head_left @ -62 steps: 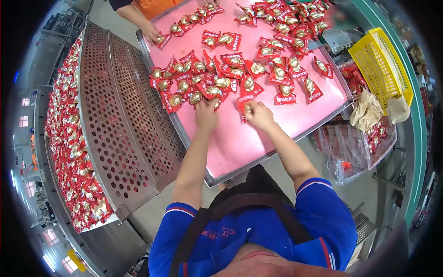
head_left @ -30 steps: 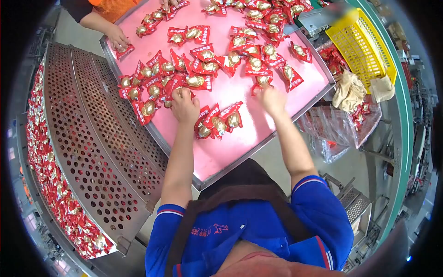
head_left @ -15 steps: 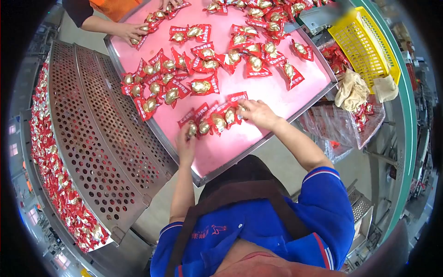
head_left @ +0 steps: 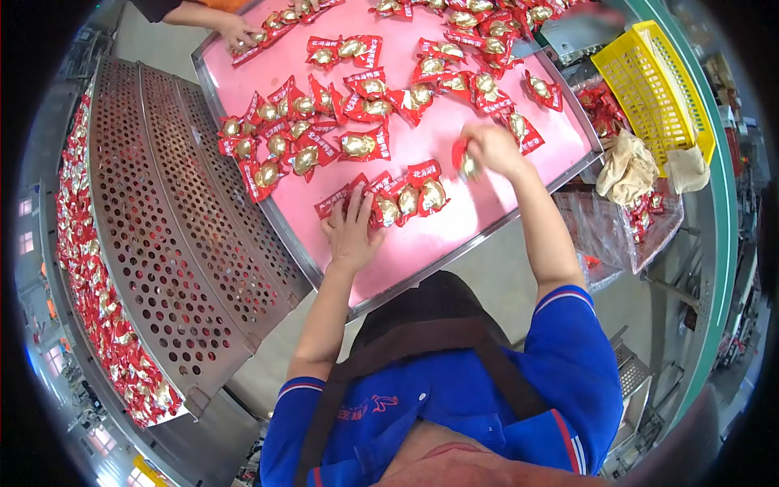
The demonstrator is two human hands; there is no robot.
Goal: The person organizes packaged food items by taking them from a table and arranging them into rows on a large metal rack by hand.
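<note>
A short row of red-and-gold packets [head_left: 407, 199] lies side by side near the front of the pink tabletop [head_left: 406, 252]. My left hand [head_left: 350, 235] rests at the row's left end, its fingers spread and lying over the packets there. To the right of the row, my right hand [head_left: 495, 150] is closed on a single red-and-gold packet [head_left: 467, 161], which is smeared by motion. That hand is just in front of another packet [head_left: 522, 132] on the tabletop. A loose cluster of similar packets [head_left: 307, 154] lies beyond my left hand.
At the far left edge, another person's hand [head_left: 238, 32] touches packets. A perforated metal chute [head_left: 178, 219] runs along the left, beside a mass of packets [head_left: 105, 300]. On the right are a yellow basket [head_left: 645, 89], a cloth [head_left: 627, 169] and a plastic bag [head_left: 600, 235].
My right hand has left the row's right end and moved right and away from me with a packet. My left hand has shifted right and opened flat over the row's left end.
</note>
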